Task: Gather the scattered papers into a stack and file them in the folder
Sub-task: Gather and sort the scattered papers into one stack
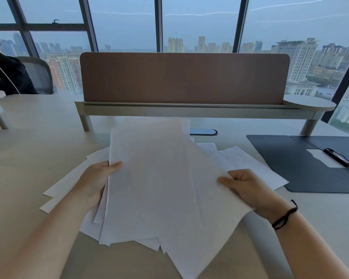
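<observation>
Left hand (98, 178) and right hand (248, 188) each pinch an opposite side edge of the fanned papers (155, 178), likely to square them into one stack; further sheets lie beneath on the desk (28, 137). Right of the papers, the open folder (290, 158) lies flat, with bare desk between.

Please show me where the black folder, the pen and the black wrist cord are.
black folder (286, 158): head view, bare left flap.
pen (338, 157): head view, middle of barrel.
black wrist cord (285, 216): head view, band on right wrist.
</observation>
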A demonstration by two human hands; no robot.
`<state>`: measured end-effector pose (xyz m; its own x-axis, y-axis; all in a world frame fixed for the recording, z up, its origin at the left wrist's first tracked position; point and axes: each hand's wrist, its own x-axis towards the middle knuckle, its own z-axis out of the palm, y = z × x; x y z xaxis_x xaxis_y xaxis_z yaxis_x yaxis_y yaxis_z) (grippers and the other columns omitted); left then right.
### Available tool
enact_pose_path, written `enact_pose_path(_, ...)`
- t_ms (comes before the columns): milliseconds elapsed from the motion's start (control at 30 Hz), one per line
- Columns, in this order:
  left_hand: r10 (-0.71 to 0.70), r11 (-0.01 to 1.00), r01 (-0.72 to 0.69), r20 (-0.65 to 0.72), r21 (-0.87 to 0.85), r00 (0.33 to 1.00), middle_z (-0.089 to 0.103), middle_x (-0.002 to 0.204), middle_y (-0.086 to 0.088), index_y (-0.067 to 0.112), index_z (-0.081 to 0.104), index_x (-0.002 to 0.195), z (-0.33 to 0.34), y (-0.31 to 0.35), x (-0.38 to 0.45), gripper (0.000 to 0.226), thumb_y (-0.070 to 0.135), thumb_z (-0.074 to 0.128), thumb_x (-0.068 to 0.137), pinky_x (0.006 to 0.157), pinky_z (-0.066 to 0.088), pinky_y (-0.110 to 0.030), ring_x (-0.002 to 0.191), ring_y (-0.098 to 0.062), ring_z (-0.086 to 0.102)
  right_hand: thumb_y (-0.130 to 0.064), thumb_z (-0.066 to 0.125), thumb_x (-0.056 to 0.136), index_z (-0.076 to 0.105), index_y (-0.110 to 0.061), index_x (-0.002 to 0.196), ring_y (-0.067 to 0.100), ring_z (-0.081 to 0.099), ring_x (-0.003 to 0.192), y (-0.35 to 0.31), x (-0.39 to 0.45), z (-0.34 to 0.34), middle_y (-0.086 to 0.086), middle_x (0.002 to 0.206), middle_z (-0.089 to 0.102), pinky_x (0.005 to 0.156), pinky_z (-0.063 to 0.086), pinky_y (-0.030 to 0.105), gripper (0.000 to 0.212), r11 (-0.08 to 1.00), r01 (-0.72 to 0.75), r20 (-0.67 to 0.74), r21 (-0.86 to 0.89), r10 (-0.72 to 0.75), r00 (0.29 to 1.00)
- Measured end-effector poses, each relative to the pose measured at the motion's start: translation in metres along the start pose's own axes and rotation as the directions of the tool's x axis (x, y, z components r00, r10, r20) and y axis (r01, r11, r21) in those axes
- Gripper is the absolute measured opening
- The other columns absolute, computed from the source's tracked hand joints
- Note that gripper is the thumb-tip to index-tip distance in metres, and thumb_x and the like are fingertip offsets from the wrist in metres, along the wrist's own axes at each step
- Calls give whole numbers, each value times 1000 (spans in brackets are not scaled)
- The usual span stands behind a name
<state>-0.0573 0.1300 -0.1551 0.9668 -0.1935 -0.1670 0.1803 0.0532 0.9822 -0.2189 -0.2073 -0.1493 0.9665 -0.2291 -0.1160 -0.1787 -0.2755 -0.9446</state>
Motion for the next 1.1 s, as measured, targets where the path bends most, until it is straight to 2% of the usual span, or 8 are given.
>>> enact_pose_path(200, -34, 998, 35, 26, -44, 999, 76, 111, -19, 4, 70, 115, 13, -6, -3, 25, 16, 63, 94, 83, 57, -45, 91, -35, 74, -26, 58, 100, 76, -3, 91, 27, 65, 73, -2, 3, 14, 18, 81, 74, 73, 51, 38, 30, 985, 19, -210, 171, 18, 977)
enact_pose_path(500, 58, 986, -80, 152, 143, 987, 79, 105, -7, 11, 72, 113, 35, -8, -22, 23, 7, 67, 91, 79, 58, -38, 94, -28, 76, -11, 52, 102, 73, -22, 110, 2, 74, 92, -9, -5, 58, -12, 98, 80, 82, 56, 21, 25, 977, 205, 27, -64, -204, 979)
enact_pose_path(567, 78, 984, -85, 48, 160, 996, 79, 102, -9, 9, 72, 111, 29, -7, -14, 23, 5, 70, 89, 84, 57, -40, 95, -31, 74, -28, 54, 102, 65, -33, 120, -4, 68, 91, -4, 2, 50, -18, 96, 76, 84, 50, 23, 22, 944, 200, -120, -263, -238, 964)
enact_pose_path(700, -14, 1000, 9, -150, -30, 989, 70, 114, -19, 2, 68, 120, 9, -6, 2, 32, 2, 66, 89, 93, 52, -45, 99, -34, 67, -74, 35, 90, 36, -34, 152, 18, 31, 148, 15, 10, 26, -6, 157, 42, 119, 24, 44, 73, 678, -132, -266, -723, -98, 959)
enact_pose_path(833, -113, 983, 94, -118, -157, 987, 71, 120, -16, 5, 69, 122, -8, -10, 9, 34, 18, 62, 92, 95, 52, -44, 109, -34, 68, -91, 23, 76, 14, -43, 155, 22, -4, 157, 22, 8, 27, -2, 171, 3, 124, 0, 54, 93, 526, -148, -123, -838, 82, 989)
enact_pose_path(900, -108, 981, 89, -103, -172, 989, 72, 122, -14, 10, 70, 121, -10, -10, 10, 32, 22, 63, 92, 98, 52, -47, 107, -33, 70, -94, 26, 72, 9, -45, 156, 20, -9, 157, 17, 7, 28, -5, 171, -4, 124, -4, 53, 98, 529, -101, -61, -843, 93, 994)
enact_pose_path(1033, -163, 961, 148, -47, -233, 986, 73, 114, -14, 10, 68, 119, -4, -7, 5, 26, 18, 58, 97, 61, 60, -35, 76, -27, 75, -94, 37, 69, 8, -48, 156, 12, -11, 156, 13, 4, 26, -13, 170, -5, 125, -8, 49, 102, 534, 28, 87, -845, 85, 993)
enact_pose_path(1100, -197, 959, 192, -5, -207, 980, 71, 117, -18, 5, 67, 124, 1, -7, 0, 33, 18, 60, 95, 68, 59, -40, 80, -31, 74, -92, 42, 69, 11, -48, 156, 7, -10, 155, 13, 4, 29, -18, 169, -2, 125, -9, 47, 102, 538, 112, 162, -835, 47, 986)
